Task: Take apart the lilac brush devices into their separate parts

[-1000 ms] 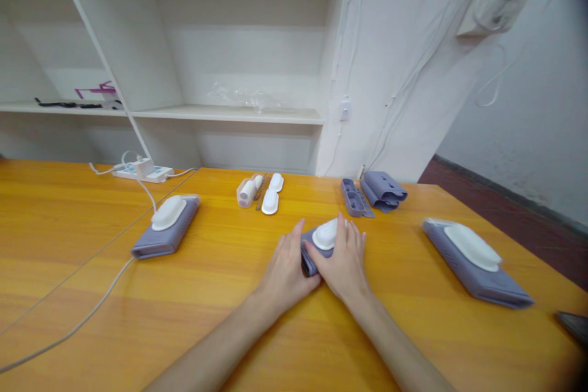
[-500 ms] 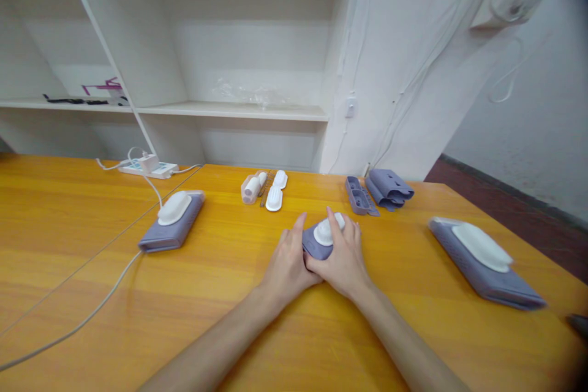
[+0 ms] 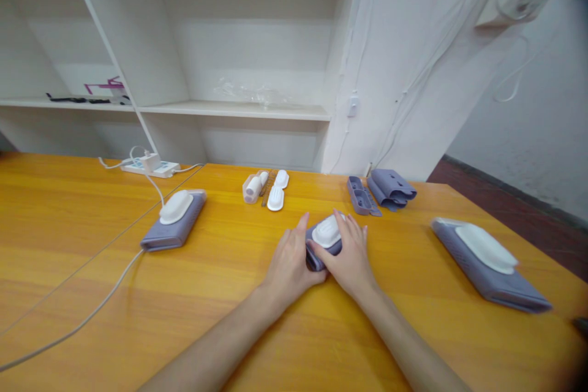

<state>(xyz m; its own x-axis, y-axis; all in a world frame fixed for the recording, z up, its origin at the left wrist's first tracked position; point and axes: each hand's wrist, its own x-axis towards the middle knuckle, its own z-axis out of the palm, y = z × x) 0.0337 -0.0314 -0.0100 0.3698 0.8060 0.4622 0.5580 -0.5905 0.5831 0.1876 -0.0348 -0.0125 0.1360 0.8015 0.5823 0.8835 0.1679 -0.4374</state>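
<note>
Between my hands, on the table, is a small purple-grey folded case (image 3: 316,261) with a white ribbed oval piece (image 3: 327,232) on top. My left hand (image 3: 290,261) grips the case's left side, its thumb near the lower edge. My right hand (image 3: 348,255) wraps the right side; its thumb lies across the front of the case by the white piece, and its fingers cover the far right end. Similar purple-grey cases topped by smooth white oval pieces lie apart from my hands: a left case (image 3: 177,229) and a right case (image 3: 487,275).
Behind my hands lie a clear box with white cylinders (image 3: 254,187), an opened white ribbed container (image 3: 276,195), a purple-grey tray (image 3: 361,197) and a rolled purple-grey piece (image 3: 390,187). A power strip (image 3: 151,166) sits back left; its cable (image 3: 73,334) crosses the table.
The case in my hands has tilted or turned slightly, showing more of its front edge and the white piece. My right thumb has moved up onto its front. The view has shifted a little.
</note>
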